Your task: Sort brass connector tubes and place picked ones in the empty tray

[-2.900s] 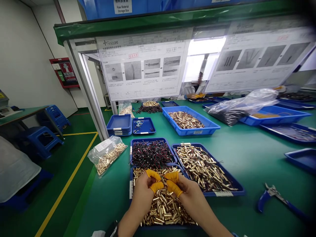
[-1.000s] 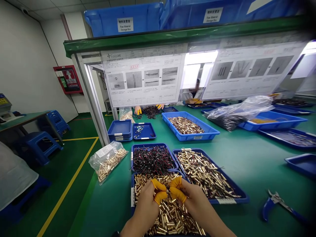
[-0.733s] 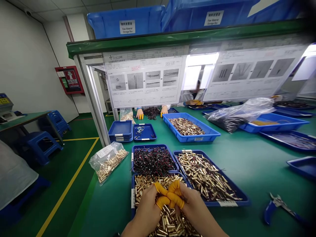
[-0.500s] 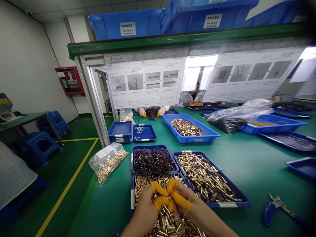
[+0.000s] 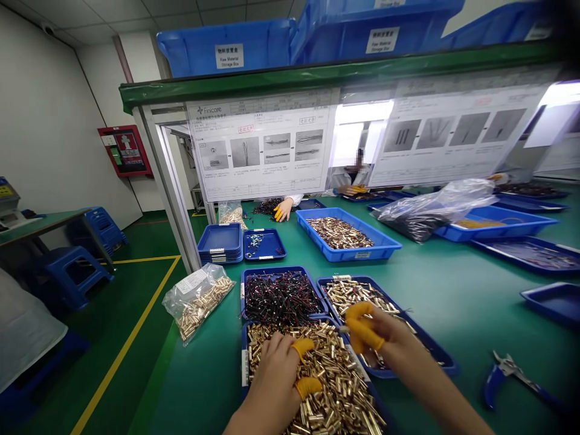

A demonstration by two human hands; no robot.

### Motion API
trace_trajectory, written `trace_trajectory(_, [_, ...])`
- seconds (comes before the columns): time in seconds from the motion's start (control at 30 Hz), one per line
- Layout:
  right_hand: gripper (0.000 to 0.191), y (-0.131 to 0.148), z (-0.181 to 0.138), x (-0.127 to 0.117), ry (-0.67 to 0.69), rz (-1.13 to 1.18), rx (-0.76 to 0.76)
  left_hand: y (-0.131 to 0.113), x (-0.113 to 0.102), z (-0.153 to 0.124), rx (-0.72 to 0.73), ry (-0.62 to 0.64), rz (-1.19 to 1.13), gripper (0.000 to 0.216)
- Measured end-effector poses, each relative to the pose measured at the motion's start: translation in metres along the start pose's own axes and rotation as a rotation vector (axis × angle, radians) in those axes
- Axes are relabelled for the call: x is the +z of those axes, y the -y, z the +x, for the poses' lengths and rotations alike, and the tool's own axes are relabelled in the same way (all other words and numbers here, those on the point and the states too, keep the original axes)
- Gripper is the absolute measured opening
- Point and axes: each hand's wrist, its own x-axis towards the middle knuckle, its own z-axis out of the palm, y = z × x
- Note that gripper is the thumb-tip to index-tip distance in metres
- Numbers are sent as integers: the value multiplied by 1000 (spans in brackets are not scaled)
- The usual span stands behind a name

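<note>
My left hand (image 5: 278, 377), with yellow cots on thumb and forefinger, rests on the heap of brass tubes (image 5: 338, 380) in the nearest blue tray (image 5: 244, 362). Its thumb and forefinger are spread apart and hold nothing. My right hand (image 5: 378, 332), also in yellow finger cots, hovers over the right-hand tray (image 5: 437, 357) of brass tubes with wires. Its fingertips are pinched on a small thin part that I cannot make out clearly. Just behind the near tray, a tray of dark red and black wires (image 5: 278, 296) sits.
A plastic bag of brass tubes (image 5: 199, 299) lies left of the trays. Blue-handled pliers (image 5: 512, 371) lie at the right. Farther back are stacked blue trays (image 5: 220, 238), a large tray of tubes (image 5: 347, 232) and a co-worker's gloved hand (image 5: 283, 210). A metal post (image 5: 170, 187) stands at the bench's left edge.
My hands were pressed together over the near tray. They have parted: the right hand moved right over the other tray, still pinched, and the left dropped onto the tubes and opened.
</note>
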Motion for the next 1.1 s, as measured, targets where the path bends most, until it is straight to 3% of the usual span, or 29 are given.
trace_trajectory(0.07, [17, 2, 8, -19, -230, -414, 71, 0, 0, 1, -3, 62, 165, 16])
trace_trajectory(0.1, [16, 4, 12, -25, -267, -593, 99, 0, 0, 2, -6, 92, 228, 15])
trace_trajectory(0.17, [15, 13, 23, -24, -202, -780, 62, 1, 2, 3, -12, 131, 307, 23])
trace_trajectory(0.23, [17, 24, 37, -9, -64, -780, -71, 2, 4, 5, -9, 138, 339, 33])
trace_trajectory(0.33, [19, 39, 63, 26, 38, -783, -193, 6, 6, 5, 8, 124, 295, 41])
trace_trajectory(0.43, [18, 48, 88, 56, 104, -824, -213, 8, 6, 4, 2, 71, 192, 38])
trace_trajectory(0.53, [27, 52, 103, 70, 147, -876, -186, 7, 4, 2, -16, -37, 68, 22])
trace_trajectory(0.63, [32, 54, 108, 72, 177, -922, -139, 5, 2, 2, -27, -90, -19, 16])
trace_trajectory(0.73, [34, 54, 108, 69, 205, -937, -115, 6, 1, 3, -67, -45, -14, 18])
trace_trajectory(0.87, [33, 52, 104, 63, 204, -876, -208, 19, 11, 5, -153, -33, -6, 29])
trace_trajectory(0.97, [24, 51, 99, 57, 142, -815, -302, 32, 22, 7, -156, -154, -1, 34])
trace_trajectory(1.1, [14, 53, 85, 46, 7, -748, -391, 47, 26, 9, -142, -163, 59, 37])
